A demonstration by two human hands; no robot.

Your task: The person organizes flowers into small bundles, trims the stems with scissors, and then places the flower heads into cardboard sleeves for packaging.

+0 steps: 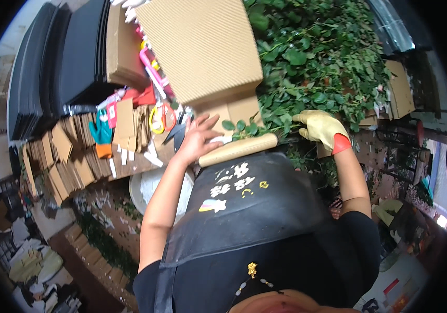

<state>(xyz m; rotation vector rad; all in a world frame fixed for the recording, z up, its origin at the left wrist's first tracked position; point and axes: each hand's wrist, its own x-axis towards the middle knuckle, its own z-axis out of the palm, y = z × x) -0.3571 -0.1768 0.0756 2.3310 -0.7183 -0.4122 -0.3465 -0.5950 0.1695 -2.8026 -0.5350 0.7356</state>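
Observation:
Bare, my left hand point(199, 137) is spread with its fingers apart over the left end of a rolled edge of corrugated cardboard point(239, 150) at the table's front. Just behind the roll lie leafy green stems point(247, 128). On my right hand point(321, 127) is a pale yellow rubber glove with a red cuff; its fingertips are at the stems right of the roll, and whether they grip one cannot be told. A large sheet of corrugated cardboard point(204, 51) rises behind. Orange-and-yellow-handled scissors point(163, 119) lie left of my left hand.
A big heap of leafy stems point(317, 66) fills the back right. Small folded cardboard pieces point(71, 144) and a teal glove point(101, 129) lie at left, before black stacked sheets point(80, 51). A white bucket point(149, 187) stands below the table edge.

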